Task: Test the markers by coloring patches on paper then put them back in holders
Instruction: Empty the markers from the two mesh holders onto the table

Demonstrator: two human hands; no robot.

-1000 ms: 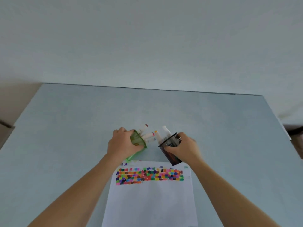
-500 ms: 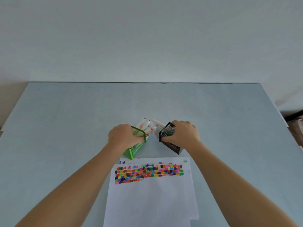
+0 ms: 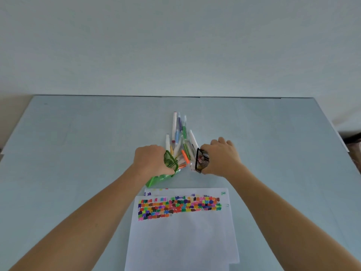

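Since half second earlier, markers (image 3: 180,140) spilled out, now loose pile on table (image 3: 78,137) beyond both tipped holders. Left hand (image 3: 150,160) grips green holder (image 3: 166,171), tilted on side. Right hand (image 3: 220,158) curls round black mesh holder (image 3: 202,160), mouth toward pile. Paper (image 3: 181,231) nearer person, bearing colored patches. Step appears to be emptying holders; next likely standing them upright, picking one marker.

We see two wire-mesh holders, one green (image 3: 170,163) and one black (image 3: 202,160), smooth plastic markers (image 3: 176,137), matt white paper (image 3: 181,237), a smooth matt table (image 3: 78,137).
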